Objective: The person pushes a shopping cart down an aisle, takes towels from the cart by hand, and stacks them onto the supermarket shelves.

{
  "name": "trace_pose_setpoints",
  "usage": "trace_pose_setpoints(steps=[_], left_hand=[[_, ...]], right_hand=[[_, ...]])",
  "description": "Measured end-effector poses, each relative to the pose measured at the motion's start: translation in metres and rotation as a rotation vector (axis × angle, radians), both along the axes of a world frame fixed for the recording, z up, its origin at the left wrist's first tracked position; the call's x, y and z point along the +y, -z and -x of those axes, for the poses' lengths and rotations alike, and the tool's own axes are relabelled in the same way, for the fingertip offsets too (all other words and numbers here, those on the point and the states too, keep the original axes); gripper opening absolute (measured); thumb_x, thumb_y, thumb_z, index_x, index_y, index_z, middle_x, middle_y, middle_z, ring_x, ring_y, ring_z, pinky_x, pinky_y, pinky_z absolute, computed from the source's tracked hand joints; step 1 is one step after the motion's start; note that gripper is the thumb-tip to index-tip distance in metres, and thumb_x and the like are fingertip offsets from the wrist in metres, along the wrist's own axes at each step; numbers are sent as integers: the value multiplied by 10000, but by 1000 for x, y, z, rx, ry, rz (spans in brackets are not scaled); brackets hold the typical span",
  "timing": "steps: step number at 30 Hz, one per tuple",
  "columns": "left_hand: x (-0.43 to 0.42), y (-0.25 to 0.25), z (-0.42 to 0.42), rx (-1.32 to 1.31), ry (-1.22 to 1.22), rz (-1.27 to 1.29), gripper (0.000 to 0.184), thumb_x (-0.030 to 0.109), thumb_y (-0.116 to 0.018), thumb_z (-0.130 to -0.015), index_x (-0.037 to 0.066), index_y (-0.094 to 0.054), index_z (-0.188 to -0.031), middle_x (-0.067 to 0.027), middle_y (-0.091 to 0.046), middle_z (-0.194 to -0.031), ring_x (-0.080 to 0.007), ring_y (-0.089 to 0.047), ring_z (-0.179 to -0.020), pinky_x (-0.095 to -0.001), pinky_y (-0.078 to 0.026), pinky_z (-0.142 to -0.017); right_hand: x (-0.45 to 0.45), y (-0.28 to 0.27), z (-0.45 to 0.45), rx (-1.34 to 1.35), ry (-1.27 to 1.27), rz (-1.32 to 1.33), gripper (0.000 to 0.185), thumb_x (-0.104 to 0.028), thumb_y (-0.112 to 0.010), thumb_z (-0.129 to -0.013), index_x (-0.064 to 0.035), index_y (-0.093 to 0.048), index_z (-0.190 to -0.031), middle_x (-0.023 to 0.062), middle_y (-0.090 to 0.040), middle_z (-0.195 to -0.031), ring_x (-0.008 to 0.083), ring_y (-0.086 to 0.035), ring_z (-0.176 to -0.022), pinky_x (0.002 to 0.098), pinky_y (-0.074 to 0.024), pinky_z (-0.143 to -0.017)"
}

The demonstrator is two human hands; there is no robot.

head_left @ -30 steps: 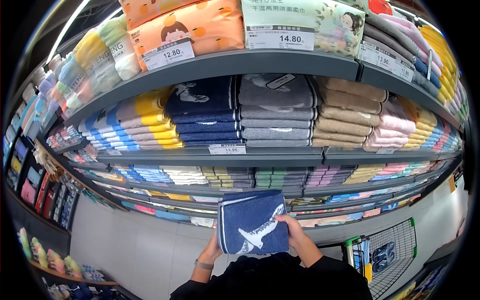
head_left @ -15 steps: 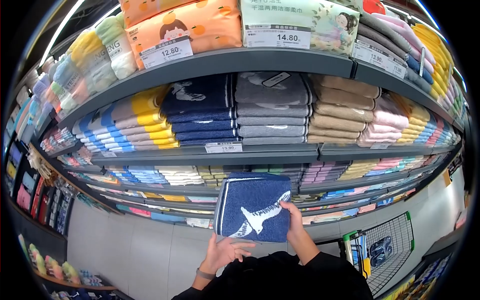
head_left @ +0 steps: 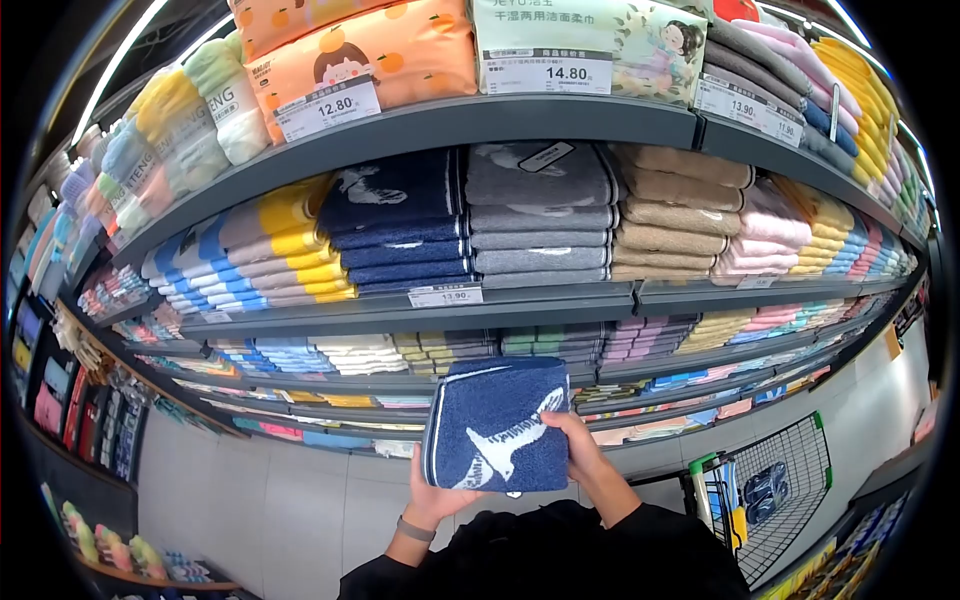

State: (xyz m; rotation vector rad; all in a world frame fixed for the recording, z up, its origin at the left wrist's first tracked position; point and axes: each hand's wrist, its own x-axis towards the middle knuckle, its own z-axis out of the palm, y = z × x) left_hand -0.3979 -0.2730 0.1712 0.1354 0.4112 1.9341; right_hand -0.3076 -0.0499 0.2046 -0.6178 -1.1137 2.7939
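Note:
A folded navy blue towel (head_left: 497,425) with a white bird pattern and white edge stripes is held up in front of me, its patterned face toward me. My right hand (head_left: 585,455) grips its right edge, with the thumb lying on the front. At the lower left, my left hand (head_left: 437,493) holds the towel from beneath and behind, and most of its fingers are hidden by the cloth. A small piece of a white tag (head_left: 514,494) peeks out below the bottom edge. Ahead on the shelf, a stack of matching navy towels (head_left: 405,225) sits beside grey towels (head_left: 542,225).
A wire shopping cart (head_left: 775,490) at my right holds dark slippers (head_left: 766,490) and packaged items. Shelf boards (head_left: 540,312) with price labels run across in front, carrying brown towels (head_left: 680,205) and face-tissue packs (head_left: 360,65) above. Grey tiled floor (head_left: 290,500) lies below.
My left hand has gone from spread fingers below the towel to holding it at the lower left. The towel has shifted slightly left and down, with my right hand still gripping it.

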Motion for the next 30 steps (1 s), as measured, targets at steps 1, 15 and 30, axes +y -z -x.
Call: trace_pose_setpoints(steps=[1, 15, 30], left_hand=[[-2, 5, 0, 37, -4, 55, 974, 766, -395, -810, 120, -204, -1513, -182, -243, -1533, -407, -245, -1397, -621, -225, -1096], [-50, 85, 24, 83, 98, -200, 830, 548, -647, -803, 43, -401, -1414, -152, -525, -1347, -293, -531, -1220, -455, -428, -1028], [3, -181, 110, 773, -611, 324, 518, 72, -624, -857, -35, -438, -1329, -132, -615, -1153, -178, -631, -998, -296, -529, -856]], right_hand=[[-1, -6, 0, -18, 13, -62, 426, -223, -630, -831, 29, -551, -1165, 142, -640, -1057, 242, -642, -939, 367, -526, -831], [12, -19, -21, -179, -410, -357, 518, -327, -602, -938, -4, -470, -1322, 86, -604, -1139, 163, -564, -1071, 307, -481, -862], [16, -179, 88, 379, -110, -562, 583, -113, -709, -835, 27, -399, -1308, 137, -572, -1183, 220, -579, -1085, 371, -470, -965]])
